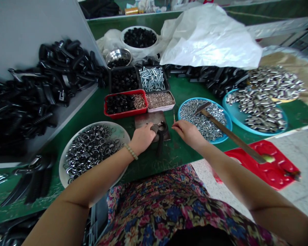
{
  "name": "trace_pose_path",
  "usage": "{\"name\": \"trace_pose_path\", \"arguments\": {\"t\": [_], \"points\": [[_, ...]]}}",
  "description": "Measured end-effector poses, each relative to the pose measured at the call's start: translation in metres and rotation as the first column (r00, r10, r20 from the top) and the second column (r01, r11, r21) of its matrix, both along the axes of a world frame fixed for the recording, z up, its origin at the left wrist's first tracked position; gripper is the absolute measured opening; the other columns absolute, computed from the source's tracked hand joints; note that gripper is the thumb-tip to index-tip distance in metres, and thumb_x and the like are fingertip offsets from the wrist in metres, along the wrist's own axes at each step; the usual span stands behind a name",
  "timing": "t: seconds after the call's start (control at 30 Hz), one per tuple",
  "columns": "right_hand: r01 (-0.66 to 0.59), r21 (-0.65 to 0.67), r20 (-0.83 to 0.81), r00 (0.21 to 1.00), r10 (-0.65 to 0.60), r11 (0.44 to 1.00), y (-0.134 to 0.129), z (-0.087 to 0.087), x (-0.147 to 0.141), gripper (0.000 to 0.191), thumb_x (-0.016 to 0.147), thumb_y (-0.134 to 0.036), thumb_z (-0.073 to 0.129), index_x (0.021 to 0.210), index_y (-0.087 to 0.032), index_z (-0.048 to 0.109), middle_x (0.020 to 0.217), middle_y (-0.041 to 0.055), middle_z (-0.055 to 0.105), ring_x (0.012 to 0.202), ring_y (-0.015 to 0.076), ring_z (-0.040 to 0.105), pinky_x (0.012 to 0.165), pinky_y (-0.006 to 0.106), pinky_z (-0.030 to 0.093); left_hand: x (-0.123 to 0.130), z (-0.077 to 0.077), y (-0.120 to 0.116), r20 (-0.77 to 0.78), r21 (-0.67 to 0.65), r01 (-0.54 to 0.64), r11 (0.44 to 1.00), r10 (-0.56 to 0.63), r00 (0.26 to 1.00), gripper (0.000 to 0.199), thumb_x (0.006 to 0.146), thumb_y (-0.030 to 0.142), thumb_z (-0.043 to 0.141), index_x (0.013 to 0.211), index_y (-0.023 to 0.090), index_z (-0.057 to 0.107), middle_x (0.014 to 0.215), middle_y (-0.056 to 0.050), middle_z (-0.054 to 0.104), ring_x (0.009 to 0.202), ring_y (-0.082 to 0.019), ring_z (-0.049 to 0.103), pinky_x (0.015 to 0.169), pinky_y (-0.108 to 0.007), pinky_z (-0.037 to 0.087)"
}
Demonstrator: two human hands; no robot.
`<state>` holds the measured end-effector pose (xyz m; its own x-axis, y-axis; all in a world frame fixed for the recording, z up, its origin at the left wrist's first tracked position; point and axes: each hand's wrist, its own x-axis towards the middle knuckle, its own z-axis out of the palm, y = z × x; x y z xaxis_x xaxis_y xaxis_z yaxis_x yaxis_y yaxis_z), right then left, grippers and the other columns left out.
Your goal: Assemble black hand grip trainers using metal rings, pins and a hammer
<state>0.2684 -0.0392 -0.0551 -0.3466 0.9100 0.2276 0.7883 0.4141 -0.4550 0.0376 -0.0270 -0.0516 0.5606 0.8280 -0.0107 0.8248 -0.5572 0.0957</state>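
The left grip (143, 138) is clamped over a black sprung clip (156, 128), its fingers wrapped across the top. The clip sits just ahead of that grip on a scarred steel plate (149, 120), which lies on the green surface (176, 159). The right grip (188, 133) has its fingertips drawn together and appears to pinch a thin metal pin (174, 116), which stands upright just beyond them, though it is too small to be sure how firmly it is held. The clip looks stiff and springy, heavy enough to sit steady, and its smooth coating could slip, so the surest hold is probably across its body. The pin looks light, slick and easy to drop, and is likely best held close to its end. Beyond the right grip, a wooden-handled hammer (228, 133) lies across a blue tray (230, 124) of hex nuts. To the left of the left grip is a white bowl (113, 128) of steel rings, and ahead of it sits a red tray (125, 112) of small black parts
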Motion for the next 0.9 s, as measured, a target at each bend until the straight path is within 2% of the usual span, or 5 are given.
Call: {"name": "trace_pose_path", "arguments": {"t": [0.43, 0.57, 0.67, 0.73, 0.9], "points": [[0.048, 0.127, 0.151, 0.986, -0.067, 0.991, 0.120, 0.027, -0.033, 0.025, 0.092, -0.018, 0.047, 0.104, -0.015, 0.069, 0.101, 0.0128, 0.066, 0.095, 0.0240, 0.057, 0.085, 0.035, 0.043, -0.007, 0.009, -0.018, 0.082, -0.040, 0.005, 0.999, -0.001, 0.997, 0.032, 0.096, 0.033, 0.041, 0.122, 0.021, 0.055, 0.122, -0.007, 0.057, 0.106, -0.020, 0.056, 0.087, -0.029, 0.049], [0.190, 0.268, 0.244, 0.935, -0.258, 0.944, 0.075, 0.038, 0.032, 0.034, 0.095, -0.036, 0.043, 0.091, -0.015, 0.069, 0.086, 0.0131, 0.067, 0.086, 0.0256, 0.057, 0.081, 0.038, 0.042, -0.009, 0.008, -0.020, 0.116, -0.072, 0.012, 0.997, -0.004, 0.993, 0.035, 0.097, 0.031, 0.039, 0.127, 0.020, 0.052, 0.120, -0.008, 0.057, 0.103, -0.020, 0.057, 0.086, -0.030, 0.050], [0.415, 0.301, 0.433, 0.742, -0.511, 0.858, 0.021, 0.025, 0.103, 0.045, 0.091, -0.051, 0.044, 0.101, -0.013, 0.066, 0.089, 0.0171, 0.065, 0.083, 0.0309, 0.057, 0.070, 0.042, 0.043, -0.011, 0.006, -0.020, 0.112, -0.069, 0.042, 0.997, -0.034, 0.993, 0.034, 0.096, 0.029, 0.039, 0.125, 0.018, 0.055, 0.120, -0.009, 0.056, 0.105, -0.022, 0.055, 0.086, -0.031, 0.050], [0.450, 0.191, 0.573, 0.671, -0.471, 0.873, -0.005, 0.013, 0.141, 0.045, 0.090, -0.050, 0.045, 0.108, -0.013, 0.063, 0.090, 0.0179, 0.065, 0.079, 0.0321, 0.059, 0.064, 0.042, 0.044, -0.012, 0.003, -0.021, 0.108, -0.064, 0.061, 0.996, -0.053, 0.993, 0.033, 0.096, 0.028, 0.039, 0.121, 0.017, 0.058, 0.120, -0.010, 0.056, 0.104, -0.022, 0.055, 0.087, -0.031, 0.049], [0.437, 0.116, 0.531, 0.731, -0.427, 0.892, -0.033, 0.008, 0.128, 0.043, 0.094, -0.035, 0.036, 0.126, -0.012, 0.053, 0.104, 0.0218, 0.065, 0.073, 0.0297, 0.064, 0.058, 0.040, 0.048, -0.012, 0.002, -0.022, 0.093, -0.062, 0.057, 0.996, -0.051, 0.994, 0.031, 0.095, 0.026, 0.041, 0.118, 0.017, 0.060, 0.121, -0.010, 0.055, 0.103, -0.022, 0.055, 0.089, -0.031, 0.048]]}}
